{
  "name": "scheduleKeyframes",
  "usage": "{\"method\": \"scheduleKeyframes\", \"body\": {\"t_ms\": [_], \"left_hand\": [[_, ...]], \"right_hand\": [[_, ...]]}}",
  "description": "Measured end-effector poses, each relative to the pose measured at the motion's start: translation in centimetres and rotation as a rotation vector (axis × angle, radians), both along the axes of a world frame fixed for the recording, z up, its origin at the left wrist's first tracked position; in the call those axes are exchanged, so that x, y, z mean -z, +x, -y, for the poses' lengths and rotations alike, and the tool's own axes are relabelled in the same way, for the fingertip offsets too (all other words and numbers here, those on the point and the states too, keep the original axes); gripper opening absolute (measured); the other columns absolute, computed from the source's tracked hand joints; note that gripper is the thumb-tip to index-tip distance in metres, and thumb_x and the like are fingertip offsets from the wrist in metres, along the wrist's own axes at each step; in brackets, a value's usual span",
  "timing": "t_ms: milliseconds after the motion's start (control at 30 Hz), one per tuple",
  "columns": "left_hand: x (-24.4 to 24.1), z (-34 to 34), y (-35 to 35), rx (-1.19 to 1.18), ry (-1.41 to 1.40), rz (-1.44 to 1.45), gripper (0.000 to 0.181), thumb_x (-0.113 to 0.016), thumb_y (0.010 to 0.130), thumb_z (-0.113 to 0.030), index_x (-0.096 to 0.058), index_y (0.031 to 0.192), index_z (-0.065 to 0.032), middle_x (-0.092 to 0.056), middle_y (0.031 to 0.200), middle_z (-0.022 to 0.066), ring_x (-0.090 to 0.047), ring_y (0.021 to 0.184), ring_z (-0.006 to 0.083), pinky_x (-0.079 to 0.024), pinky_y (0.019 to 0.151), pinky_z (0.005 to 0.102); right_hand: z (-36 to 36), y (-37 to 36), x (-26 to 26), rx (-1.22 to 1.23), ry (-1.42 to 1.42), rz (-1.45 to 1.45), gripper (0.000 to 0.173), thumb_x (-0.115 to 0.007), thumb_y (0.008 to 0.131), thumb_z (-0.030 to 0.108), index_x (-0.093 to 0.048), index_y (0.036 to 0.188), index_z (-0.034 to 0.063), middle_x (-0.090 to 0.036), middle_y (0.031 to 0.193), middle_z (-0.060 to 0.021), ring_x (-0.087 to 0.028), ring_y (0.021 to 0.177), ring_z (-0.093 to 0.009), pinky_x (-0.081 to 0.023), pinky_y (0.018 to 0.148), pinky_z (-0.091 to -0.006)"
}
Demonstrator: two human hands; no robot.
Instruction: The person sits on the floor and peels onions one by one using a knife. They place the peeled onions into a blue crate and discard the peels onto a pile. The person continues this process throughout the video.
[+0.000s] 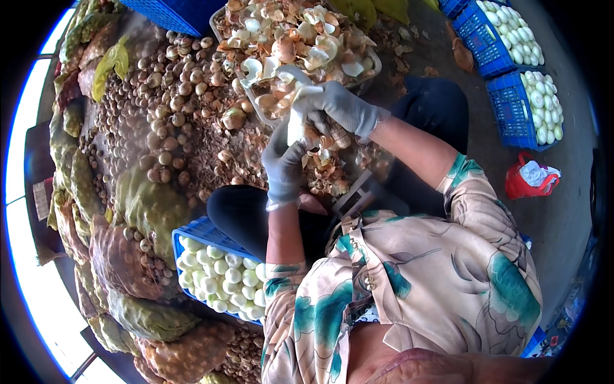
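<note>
Both hands wear thin grey gloves. My left hand (284, 161) is upright at the near edge of a peel-filled tray, its thumb beside the lower end of a white strip-like thing (296, 126). My right hand (343, 108) comes from the right, fingers bent over the strip's upper end. What the strip is, and whether the left fingers grip it, I cannot tell. Under the hands is the pale-rimmed tray (261, 114), heaped with onion skins (316, 57) and a brown onion (284, 49). A peeled-looking, ridged brownish thing (339, 136) shows just below my right hand.
Unpeeled onions (165, 158) and loose skins spread over the floor leftward, with filled mesh sacks (127, 259) beyond. A blue crate (211, 230) of peeled onions stands by my left knee. More such crates (511, 110) and a red bag (520, 180) are at the right.
</note>
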State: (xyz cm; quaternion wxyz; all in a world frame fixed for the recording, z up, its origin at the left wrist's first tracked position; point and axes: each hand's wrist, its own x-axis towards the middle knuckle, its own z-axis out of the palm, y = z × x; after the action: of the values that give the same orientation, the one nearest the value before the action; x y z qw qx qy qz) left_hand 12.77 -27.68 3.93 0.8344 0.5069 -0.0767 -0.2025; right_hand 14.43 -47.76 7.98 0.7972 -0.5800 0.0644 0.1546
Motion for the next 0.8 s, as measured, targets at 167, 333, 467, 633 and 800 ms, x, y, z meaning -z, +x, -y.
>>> {"method": "scheduleKeyframes", "body": {"t_ms": [167,333,467,633,800], "left_hand": [[-0.7,1.2,-0.1,0.014,-0.155,-0.062,0.080,-0.081,0.085,-0.033,-0.046,0.140,0.0119,-0.059,0.133,0.0182,-0.059,0.122,0.0281,-0.045,0.107,0.0401],[1.7,0.6,1.0,-0.128,-0.266,-0.326,0.061,-0.058,0.097,-0.058,-0.058,0.124,-0.0033,-0.067,0.111,0.0119,-0.064,0.100,0.0256,-0.051,0.077,0.0369],[3.0,-0.4,1.8,-0.213,-0.247,-0.427,0.058,-0.055,0.098,-0.059,-0.058,0.123,-0.0066,-0.067,0.111,0.0109,-0.065,0.100,0.0257,-0.053,0.074,0.0364],[3.4,-0.8,1.7,-0.275,-0.206,-0.507,0.054,-0.057,0.098,-0.057,-0.059,0.121,-0.0076,-0.068,0.110,0.0092,-0.065,0.100,0.0261,-0.054,0.077,0.0381],[3.0,-0.6,1.6,-0.318,-0.128,-0.507,0.051,-0.061,0.097,-0.053,-0.060,0.119,-0.0076,-0.067,0.107,0.0085,-0.065,0.099,0.0255,-0.056,0.078,0.0401]], "right_hand": [[0.3,0.5,1.7,0.172,0.112,-0.154,0.023,-0.070,0.093,0.024,-0.069,0.082,0.0035,-0.055,0.060,0.0004,-0.053,0.048,-0.009,-0.042,0.048,-0.0228],[0.6,0.8,2.3,0.094,-0.427,-0.064,0.036,-0.069,0.095,0.032,-0.067,0.086,-0.0032,-0.063,0.063,-0.0070,-0.061,0.047,-0.017,-0.049,0.046,-0.0335],[-1.3,-1.7,4.1,0.141,-1.214,0.762,0.020,-0.063,0.097,0.021,-0.065,0.104,0.0026,-0.064,0.069,-0.0152,-0.066,0.062,-0.033,-0.054,0.060,-0.0420],[-3.1,-3.4,5.2,-0.081,-1.454,0.937,0.041,-0.068,0.086,0.021,-0.062,0.122,0.0006,-0.062,0.071,-0.0054,-0.063,0.061,-0.025,-0.048,0.057,-0.0396],[-3.3,-3.4,5.6,-0.071,-1.622,0.943,0.040,-0.065,0.084,0.021,-0.065,0.119,0.0023,-0.063,0.068,-0.0031,-0.066,0.058,-0.022,-0.049,0.056,-0.0396]]}}
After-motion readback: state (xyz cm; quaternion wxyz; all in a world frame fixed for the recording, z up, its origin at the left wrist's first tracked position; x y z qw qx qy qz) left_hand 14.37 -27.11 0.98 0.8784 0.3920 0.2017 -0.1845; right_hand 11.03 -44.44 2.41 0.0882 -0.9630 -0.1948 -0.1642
